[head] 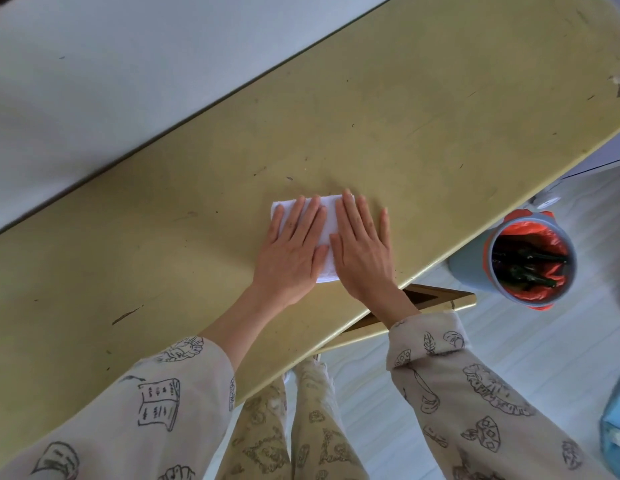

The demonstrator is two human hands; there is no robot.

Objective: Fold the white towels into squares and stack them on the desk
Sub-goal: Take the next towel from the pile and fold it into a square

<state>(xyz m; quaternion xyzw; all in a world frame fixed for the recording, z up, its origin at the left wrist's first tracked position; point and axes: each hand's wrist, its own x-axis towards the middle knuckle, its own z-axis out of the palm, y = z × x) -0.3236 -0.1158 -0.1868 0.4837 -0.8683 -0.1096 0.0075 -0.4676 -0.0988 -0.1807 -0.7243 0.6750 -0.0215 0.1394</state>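
Note:
A small folded white towel [327, 223] lies flat on the yellow desk [405, 116], close to the desk's near edge. My left hand [293, 247] rests palm down on the towel's left half, fingers spread. My right hand [364, 247] lies palm down on its right half, with the outer fingers reaching past the towel onto the desk. Both hands press flat and grip nothing. Most of the towel is hidden under the hands; only a strip between them and the far-left corner show.
A grey bin [530, 258] with a red liner and dark bottles stands on the floor right of the desk. A white wall [94, 81] runs along the desk's far edge. A wooden drawer edge [436, 299] sticks out under the desk. A blue object [616, 431] sits at the far right.

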